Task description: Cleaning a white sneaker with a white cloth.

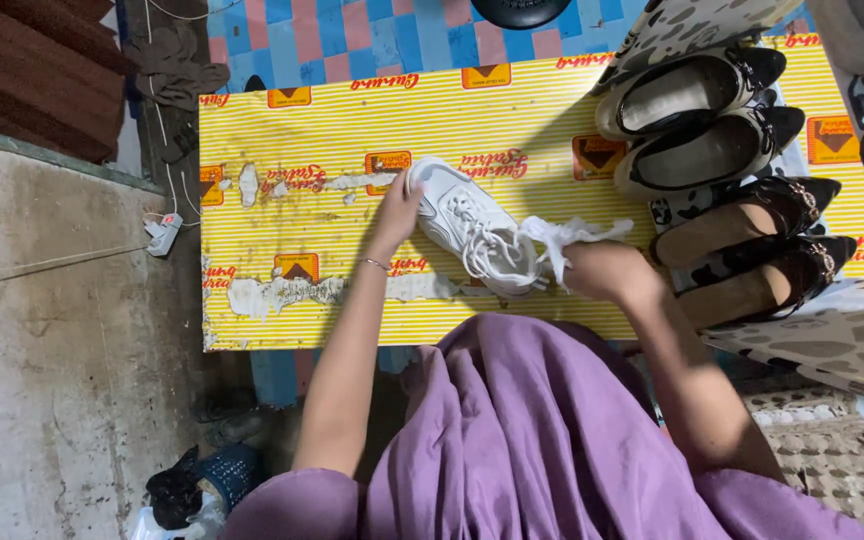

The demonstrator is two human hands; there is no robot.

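Here, white sneaker (467,225) between left hand (399,205), right hand (597,270).

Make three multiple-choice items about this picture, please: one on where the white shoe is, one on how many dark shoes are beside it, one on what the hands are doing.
1. Where is the white shoe?
A. on the yellow striped mat
B. on the concrete floor
C. on the purple skirt

2. How many dark shoes lie in a row at the mat's right end?
A. two
B. four
C. six

3. What do the hands do?
A. both hang free
B. the left hand grips the shoe's end, the right hand holds a white cloth
C. both hold a dark shoe

Answers: 1 A, the mat lies under it; 2 B, four are in the row; 3 B, fingers wrap the shoe's end and cloth sticks out of the right hand.
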